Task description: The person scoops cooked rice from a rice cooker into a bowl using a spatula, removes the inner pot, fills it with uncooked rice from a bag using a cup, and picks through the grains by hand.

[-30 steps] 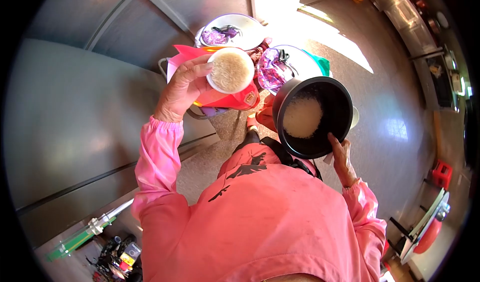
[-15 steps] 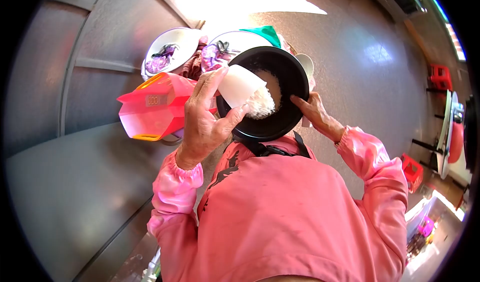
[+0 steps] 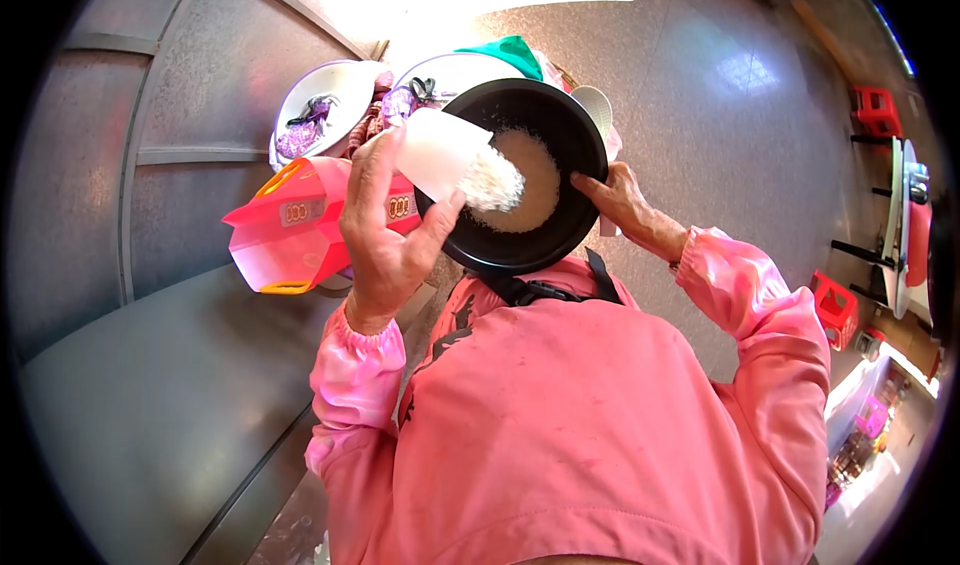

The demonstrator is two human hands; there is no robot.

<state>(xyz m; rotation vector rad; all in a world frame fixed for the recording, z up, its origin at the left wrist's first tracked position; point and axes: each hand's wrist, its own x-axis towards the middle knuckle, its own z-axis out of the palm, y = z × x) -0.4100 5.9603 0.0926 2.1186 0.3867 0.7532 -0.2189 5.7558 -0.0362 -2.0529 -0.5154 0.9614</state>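
Note:
My left hand (image 3: 392,230) is closed around a white cup (image 3: 438,150), tilted over the left side of a round black pot (image 3: 585,130). White rice (image 3: 492,180) spills from the cup's mouth toward the pot. Pale rice grains (image 3: 535,180) cover part of the pot's bottom. On the right, my right hand (image 3: 625,205) grips the pot's rim, thumb on the inside edge and fingers mostly hidden behind it. A pink-red bag (image 3: 290,230) with yellow handles stands open just left of my left hand.
Beyond the pot are a white basin (image 3: 345,85) holding a purple patterned item, a second white basin (image 3: 450,70), and a green cloth (image 3: 508,55). A grey metal surface (image 3: 170,365) lies at left. Red stools (image 3: 835,310) stand at far right.
My left hand and the cup have shifted slightly left, and more rice shows on the pot's bottom. The view has moved a little; my right hand keeps its grip.

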